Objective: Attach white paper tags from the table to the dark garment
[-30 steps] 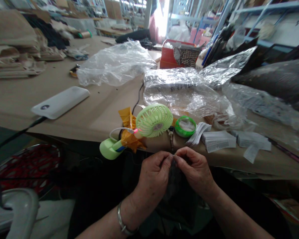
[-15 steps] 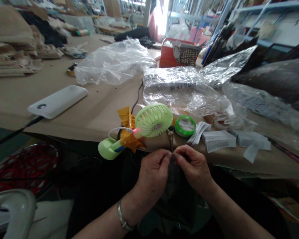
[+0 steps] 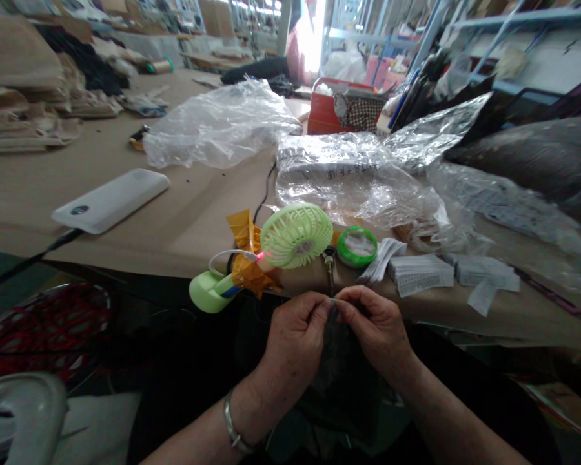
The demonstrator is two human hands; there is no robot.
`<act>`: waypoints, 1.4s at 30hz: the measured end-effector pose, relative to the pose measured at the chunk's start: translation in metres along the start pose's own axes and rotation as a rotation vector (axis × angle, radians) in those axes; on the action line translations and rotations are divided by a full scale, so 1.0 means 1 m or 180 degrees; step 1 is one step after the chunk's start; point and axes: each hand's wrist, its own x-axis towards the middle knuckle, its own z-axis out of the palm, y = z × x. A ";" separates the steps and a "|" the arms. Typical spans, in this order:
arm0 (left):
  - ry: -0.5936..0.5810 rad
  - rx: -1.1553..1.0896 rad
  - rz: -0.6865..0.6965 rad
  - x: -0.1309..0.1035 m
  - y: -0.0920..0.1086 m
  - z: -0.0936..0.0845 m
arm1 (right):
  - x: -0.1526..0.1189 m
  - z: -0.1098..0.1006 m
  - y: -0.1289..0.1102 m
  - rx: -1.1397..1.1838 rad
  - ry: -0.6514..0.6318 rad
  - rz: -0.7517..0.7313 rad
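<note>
My left hand [image 3: 297, 336] and my right hand [image 3: 375, 329] meet at the table's front edge, thumbs and forefingers pinched close together. Between them hangs a thin, dark-looking see-through plastic piece [image 3: 336, 358], pinched at its top edge by both hands. Its lower part fades into the dark lap, so its full shape is hidden. Just beyond the fingertips, a slim metal rod [image 3: 330, 274] with a dark knob sticks out from the table edge. A green round tub [image 3: 357, 247] with whitish contents sits beyond my right hand, beside stacks of white printed labels [image 3: 420, 274].
A light green fan [image 3: 296, 236] is fixed at the edge with brown tape [image 3: 252, 271]. A white power bank [image 3: 111, 200] with a cable lies left. Clear plastic bags [image 3: 217, 123] spread across the brown table [image 3: 198, 194]. Purple tweezers or snips [image 3: 552, 294] lie right; a red box [image 3: 332, 106] stands behind.
Both hands keep their pinch at nearly the same place, with a slight shift of the fingers. The whole view has moved a little; the table things look unmoved.
</note>
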 end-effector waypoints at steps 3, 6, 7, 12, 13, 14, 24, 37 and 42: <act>-0.0122 0.0050 -0.0106 -0.007 -0.006 -0.001 | -0.010 -0.012 -0.003 -0.0386 -0.0026 -0.0223; -0.0093 0.0232 -0.0134 -0.010 -0.019 0.001 | -0.015 -0.031 -0.004 -0.1119 0.0143 -0.0650; -0.0110 0.0312 -0.0164 -0.010 -0.023 0.003 | -0.014 -0.038 -0.005 -0.1400 0.0276 -0.0791; -0.0373 0.0511 -0.0323 -0.016 -0.034 0.010 | 0.002 -0.061 -0.003 -0.2776 0.0755 -0.1100; -0.0401 0.0490 -0.0345 -0.018 -0.035 0.011 | 0.005 -0.062 -0.003 -0.2943 0.0780 -0.1077; -0.0423 0.0459 -0.0365 -0.019 -0.036 0.012 | 0.007 -0.062 -0.002 -0.3066 0.0803 -0.1054; -0.0383 0.0243 -0.0500 -0.024 -0.041 0.017 | 0.009 -0.049 0.000 -0.3382 0.0792 -0.1089; -0.0510 -0.0231 -0.0617 -0.025 -0.031 0.024 | -0.004 -0.053 -0.005 -0.2810 0.0805 -0.1082; -0.0765 -0.0587 -0.0723 -0.014 -0.003 0.031 | -0.013 -0.053 -0.005 -0.2570 0.0641 -0.1104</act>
